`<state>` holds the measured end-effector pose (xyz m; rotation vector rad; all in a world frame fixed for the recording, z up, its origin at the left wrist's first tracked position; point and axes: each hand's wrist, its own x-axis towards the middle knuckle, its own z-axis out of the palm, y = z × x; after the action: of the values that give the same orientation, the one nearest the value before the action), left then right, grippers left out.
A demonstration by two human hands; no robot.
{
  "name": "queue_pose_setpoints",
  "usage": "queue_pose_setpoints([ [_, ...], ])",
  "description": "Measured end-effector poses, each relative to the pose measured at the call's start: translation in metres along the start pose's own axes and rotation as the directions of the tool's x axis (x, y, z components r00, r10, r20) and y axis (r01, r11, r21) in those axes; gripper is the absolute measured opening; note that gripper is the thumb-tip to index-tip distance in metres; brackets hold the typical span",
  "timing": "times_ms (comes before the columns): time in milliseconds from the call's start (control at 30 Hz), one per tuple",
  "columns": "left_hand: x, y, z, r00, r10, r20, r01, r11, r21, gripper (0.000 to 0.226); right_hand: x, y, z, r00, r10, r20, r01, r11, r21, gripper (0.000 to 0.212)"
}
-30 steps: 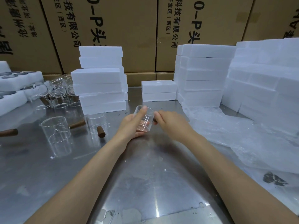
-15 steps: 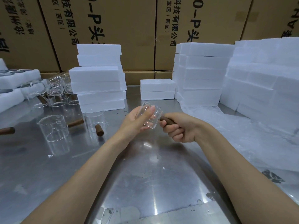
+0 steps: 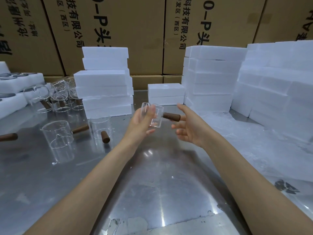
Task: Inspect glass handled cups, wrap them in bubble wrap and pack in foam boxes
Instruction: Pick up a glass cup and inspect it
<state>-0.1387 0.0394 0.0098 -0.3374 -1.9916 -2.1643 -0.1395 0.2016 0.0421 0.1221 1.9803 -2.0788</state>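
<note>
A clear glass cup [image 3: 156, 117] with a brown wooden handle [image 3: 171, 116] is held above the steel table [image 3: 152, 184], tilted with its handle pointing right. My left hand [image 3: 141, 122] grips the glass body. To the right, my right hand [image 3: 191, 128] is spread open, palm toward the cup, its fingers just off the handle. Sheets of bubble wrap [image 3: 254, 150] lie on the table at the right. Closed white foam boxes [image 3: 166, 94] sit behind the cup.
Two more handled cups [image 3: 57, 134] [image 3: 101, 128] stand at the left, with several others [image 3: 57, 97] behind them. Foam box stacks rise at centre left [image 3: 103, 82], centre right [image 3: 211, 78] and far right [image 3: 279, 82]. Foam trays [image 3: 15, 85] lie far left. Cardboard cartons [image 3: 135, 31] wall the back.
My right hand has let go of the wooden handle and spread open. The cup has risen slightly and now rests in my left hand alone.
</note>
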Motion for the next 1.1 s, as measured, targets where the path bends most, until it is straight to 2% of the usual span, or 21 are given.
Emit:
queue_pose_setpoints([
  [100, 0.0, -0.001, -0.002, 0.999, -0.027, -0.04, 0.026, 0.999, -0.033, 0.078, -0.002, 0.001, 0.007, 0.987, -0.157, -0.016, 0.157, 0.987, -0.031, 0.036],
  [167, -0.001, -0.002, -0.003, 1.0, -0.019, 0.003, 0.019, 1.0, -0.015, 0.092, -0.003, 0.003, 0.01, 0.972, -0.231, -0.029, 0.23, 0.972, -0.052, 0.024],
  [233, -0.001, -0.003, -0.003, 0.998, 0.033, 0.062, -0.037, 0.998, 0.06, 0.098, -0.003, 0.004, 0.01, 0.962, -0.262, -0.072, 0.262, 0.965, -0.018, 0.017],
  [333, -0.001, -0.009, -0.002, 0.986, 0.108, 0.124, -0.131, 0.971, 0.198, 0.11, -0.002, 0.004, 0.007, 0.959, -0.256, -0.119, 0.264, 0.963, 0.049, 0.019],
  [433, -0.001, -0.01, -0.003, 0.972, 0.196, 0.132, -0.225, 0.938, 0.262, 0.098, -0.001, 0.003, 0.006, 0.966, -0.218, -0.141, 0.236, 0.962, 0.135, 0.019],
  [533, 0.001, -0.008, -0.006, 0.969, 0.238, 0.068, -0.247, 0.909, 0.336, 0.078, 0.001, 0.004, 0.004, 0.978, -0.178, -0.11, 0.197, 0.963, 0.187, 0.023],
  [667, -0.001, -0.007, -0.005, 0.944, 0.329, -0.001, -0.293, 0.842, 0.452, 0.067, 0.001, 0.006, 0.007, 0.986, -0.155, -0.054, 0.164, 0.958, 0.235, 0.027],
  [833, -0.005, -0.003, -0.004, 0.87, 0.493, 0.002, -0.375, 0.658, 0.653, 0.065, 0.002, 0.007, 0.009, 0.984, -0.172, 0.036, 0.165, 0.975, 0.149, 0.04],
  [967, -0.006, -0.002, -0.004, 0.834, 0.547, 0.064, -0.437, 0.586, 0.682, 0.066, 0.001, 0.013, 0.016, 0.965, -0.24, 0.107, 0.244, 0.969, -0.026, 0.085],
  [1033, -0.005, -0.003, -0.003, 0.823, 0.561, 0.094, -0.46, 0.559, 0.69, 0.07, 0.004, 0.017, 0.018, 0.956, -0.281, 0.084, 0.287, 0.956, -0.067, 0.083],
  [1100, -0.005, -0.004, -0.003, 0.822, 0.559, 0.109, -0.472, 0.562, 0.679, 0.078, 0.006, 0.018, 0.019, 0.953, -0.299, 0.057, 0.301, 0.953, -0.031, 0.074],
])
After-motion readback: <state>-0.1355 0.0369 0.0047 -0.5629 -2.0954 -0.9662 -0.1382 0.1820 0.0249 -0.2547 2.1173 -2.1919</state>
